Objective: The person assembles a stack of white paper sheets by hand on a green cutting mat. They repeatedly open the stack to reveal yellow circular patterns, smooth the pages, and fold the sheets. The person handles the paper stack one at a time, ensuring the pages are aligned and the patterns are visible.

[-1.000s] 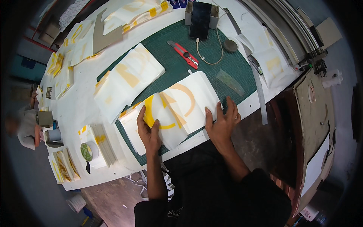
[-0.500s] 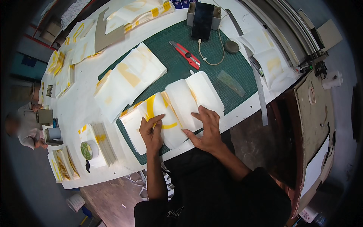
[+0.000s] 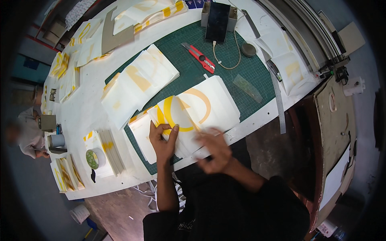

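A stack of white paper sheets with yellow printed shapes [image 3: 222,96] lies across the green cutting mat [image 3: 187,38] at the near edge of the table. My left hand [image 3: 163,141] is on the left part of the stack, thumb and fingers closed on a folded printed sheet [image 3: 181,116]. My right hand [image 3: 215,150] is smeared by motion at the sheet's near edge, so its fingers cannot be made out. Behind them lies another pile of folded printed sheets [image 3: 140,76]. A red box cutter [image 3: 202,59] rests on the mat.
A phone [image 3: 217,22] with a cable leans on a grey stand at the back. A metal ruler [image 3: 279,106] juts past the table edge. A tape roll [image 3: 95,158] sits on folded sheets at left. Another person [image 3: 30,134] is at the far left. A long metal machine [image 3: 309,32] stands at right.
The right-hand page has turned over toward the left, baring an orange curved print. My right hand has moved down and toward me; my left thumb has shifted onto the yellow print.
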Motion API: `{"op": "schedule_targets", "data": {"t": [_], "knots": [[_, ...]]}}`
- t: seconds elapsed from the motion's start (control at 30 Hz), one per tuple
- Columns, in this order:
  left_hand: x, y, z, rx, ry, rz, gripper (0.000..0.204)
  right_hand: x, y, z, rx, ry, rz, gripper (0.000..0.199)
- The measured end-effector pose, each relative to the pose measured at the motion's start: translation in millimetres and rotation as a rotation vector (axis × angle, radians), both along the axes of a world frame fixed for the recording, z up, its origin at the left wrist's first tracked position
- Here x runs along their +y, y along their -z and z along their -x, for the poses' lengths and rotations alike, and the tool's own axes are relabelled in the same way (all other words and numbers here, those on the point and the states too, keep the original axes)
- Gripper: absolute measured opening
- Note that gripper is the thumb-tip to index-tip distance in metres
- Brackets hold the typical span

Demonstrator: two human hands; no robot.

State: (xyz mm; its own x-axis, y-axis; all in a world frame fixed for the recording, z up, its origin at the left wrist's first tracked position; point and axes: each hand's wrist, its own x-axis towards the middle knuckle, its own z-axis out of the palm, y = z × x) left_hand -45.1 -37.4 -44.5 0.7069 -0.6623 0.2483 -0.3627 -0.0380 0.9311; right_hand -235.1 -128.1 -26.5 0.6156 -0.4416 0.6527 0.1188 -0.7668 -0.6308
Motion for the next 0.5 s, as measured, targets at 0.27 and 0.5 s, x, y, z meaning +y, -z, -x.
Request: {"op": "schedule_targets", "data": {"t": [0.27,0.5], "knots": [[4,11,-1,0.116,-0.061,0.077,0.024,-35,18,11,0.524,0.766,0.078,0.06],[4,10,-1,0.105,-0.039,0.074,0.023,-29,12,9,0.437,0.713,0.078,0.047]]}}
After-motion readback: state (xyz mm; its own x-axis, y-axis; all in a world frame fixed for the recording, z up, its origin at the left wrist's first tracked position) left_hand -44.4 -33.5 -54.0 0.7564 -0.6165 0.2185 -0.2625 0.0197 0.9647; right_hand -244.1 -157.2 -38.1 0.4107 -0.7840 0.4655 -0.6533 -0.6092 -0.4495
